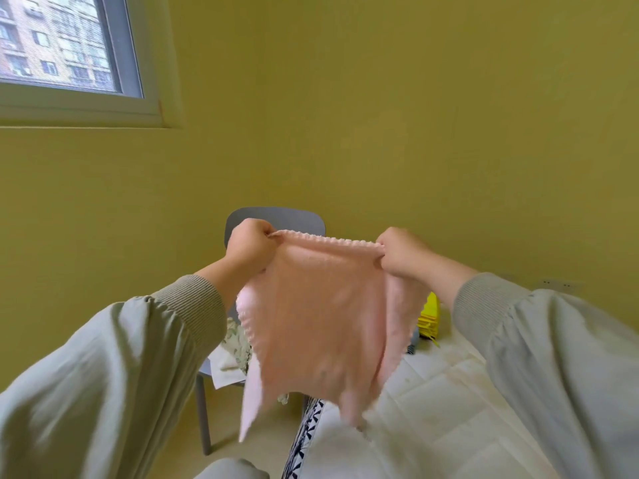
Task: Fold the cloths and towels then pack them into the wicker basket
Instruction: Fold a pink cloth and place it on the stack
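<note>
A pink towel point(318, 323) is held up in the air by its top corners, pinched closed in the left hand point(247, 252) and the right hand point(401, 257); its length hangs straight down above the white bed point(432, 409)

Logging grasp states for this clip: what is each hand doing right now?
Left hand: closed, pinching one top corner of the pink scallop-edged terry cloth.
Right hand: closed, pinching the other top corner.
</note>
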### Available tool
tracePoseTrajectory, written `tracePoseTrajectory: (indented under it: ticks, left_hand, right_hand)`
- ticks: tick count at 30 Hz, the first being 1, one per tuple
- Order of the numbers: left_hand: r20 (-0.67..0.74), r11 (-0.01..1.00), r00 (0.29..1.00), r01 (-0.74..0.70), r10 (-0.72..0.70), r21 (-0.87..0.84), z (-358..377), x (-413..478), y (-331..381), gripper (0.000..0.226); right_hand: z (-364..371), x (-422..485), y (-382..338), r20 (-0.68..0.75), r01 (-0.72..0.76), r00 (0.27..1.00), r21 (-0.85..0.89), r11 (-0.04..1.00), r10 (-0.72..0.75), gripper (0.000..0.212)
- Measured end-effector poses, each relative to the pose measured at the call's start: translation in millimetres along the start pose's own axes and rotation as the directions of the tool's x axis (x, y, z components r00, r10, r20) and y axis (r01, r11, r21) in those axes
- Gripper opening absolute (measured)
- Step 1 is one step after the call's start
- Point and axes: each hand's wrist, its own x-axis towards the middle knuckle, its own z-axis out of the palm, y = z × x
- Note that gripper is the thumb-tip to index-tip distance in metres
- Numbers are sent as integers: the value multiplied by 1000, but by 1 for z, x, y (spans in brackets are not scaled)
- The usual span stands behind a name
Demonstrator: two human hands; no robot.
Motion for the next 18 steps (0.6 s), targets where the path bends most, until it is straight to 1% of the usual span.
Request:
tracePoseTrajectory:
  ticks: [1,4,8,10,13,16,18]
  left_hand:
    - [12,1000,1000,-5,5,22,1,0,-1,23]
    - [13,990,999,-50,49,135,6,-4,-7,27]
    - [38,931,995,-104,97,349,2,-8,-11,21]
    - [34,909,994,-106,101,404,1,-7,-15,23]
    - [-12,927,1000,-17,23,375,0,-3,-21,20]
    - [-99,961,991,108,-85,255,-3,-2,-30,19]
    - [-171,981,976,158,-137,115,-6,-2,-34,21]
  right_hand:
    - [0,-1,0,-38,-26,999,-5,1000,26,12]
    - [2,-4,1,-127,-113,985,43,993,118,24]
    - [6,-6,5,-234,-213,945,82,974,227,19]
    - [6,-8,7,-276,-219,931,107,970,240,21]
    - [7,-9,10,-323,-184,919,155,971,225,26]
    - [5,-7,17,-375,-209,886,204,956,273,15]
    - [4,-4,25,-374,-232,865,293,928,334,32]
